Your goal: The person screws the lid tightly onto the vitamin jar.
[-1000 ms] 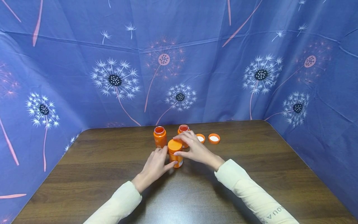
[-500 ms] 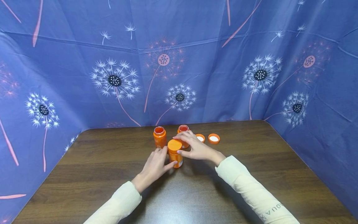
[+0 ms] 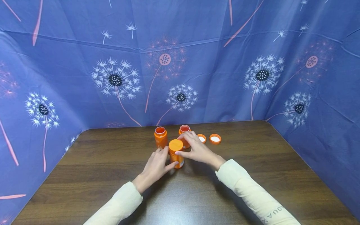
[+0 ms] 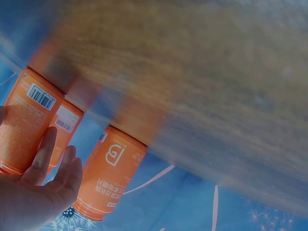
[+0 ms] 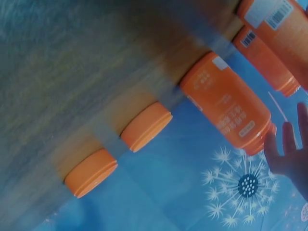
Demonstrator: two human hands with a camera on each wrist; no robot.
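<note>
In the head view an orange bottle [image 3: 177, 160] with its orange cap [image 3: 176, 145] on stands upright on the table. My left hand [image 3: 155, 164] grips the bottle's body from the left, thumb on the near side. At the cap's rim, my right hand [image 3: 195, 150] pinches with the thumb in front and the fingers behind. The left wrist view has the held bottle [image 4: 29, 120] by the left hand [image 4: 48, 192], its barcode label showing. In the right wrist view only some fingers of the right hand [image 5: 291, 149] appear, at the right edge.
Two uncapped orange bottles, one at left [image 3: 161, 139] and one partly behind the right hand [image 3: 184, 128], stand just beyond. Two loose orange caps, a nearer-hand cap [image 3: 202, 138] and an outer cap [image 3: 215, 139], lie white side up. Patterned blue cloth [image 3: 213, 62] hangs behind the brown table [image 3: 98, 175].
My right thumb has slid right along the cap's rim and then back left, while the right fingertips have shifted slightly right. The left hand and the bottle stay put.
</note>
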